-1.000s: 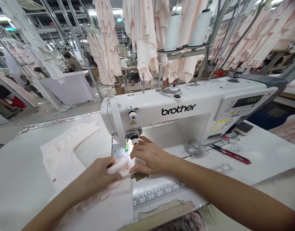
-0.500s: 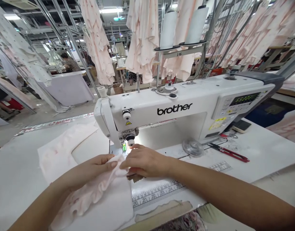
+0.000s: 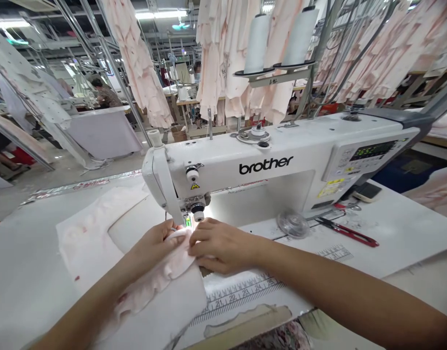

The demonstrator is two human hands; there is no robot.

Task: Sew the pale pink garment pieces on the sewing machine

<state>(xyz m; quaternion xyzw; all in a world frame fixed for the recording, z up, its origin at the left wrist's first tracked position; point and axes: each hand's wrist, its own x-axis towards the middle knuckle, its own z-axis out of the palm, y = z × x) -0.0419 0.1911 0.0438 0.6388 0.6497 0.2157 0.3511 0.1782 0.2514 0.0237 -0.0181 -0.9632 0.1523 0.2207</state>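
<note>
A white Brother sewing machine (image 3: pixel 282 160) stands on a white table (image 3: pixel 398 233). A pale pink ruffled fabric piece (image 3: pixel 161 282) lies in front of the needle area (image 3: pixel 189 221). My left hand (image 3: pixel 154 245) grips the fabric's upper edge just left of the needle, fingers curled over it. Touching it from the right, my right hand (image 3: pixel 218 245) presses its closed fingers on the same fabric edge below the presser foot. More of the pink fabric (image 3: pixel 85 233) spreads out to the left on the table.
Red-handled snips (image 3: pixel 349 233) and a clear round dish (image 3: pixel 292 223) lie right of the needle. A printed ruler (image 3: pixel 241 291) runs along the table's front. Two thread cones (image 3: pixel 278 36) stand above the machine. Pink garments hang overhead. A person works at a far table (image 3: pixel 103 95).
Both hands have moved the fabric edge up closer to the needle; the ruffled fabric is bunched more under my left hand. The view has shifted slightly.
</note>
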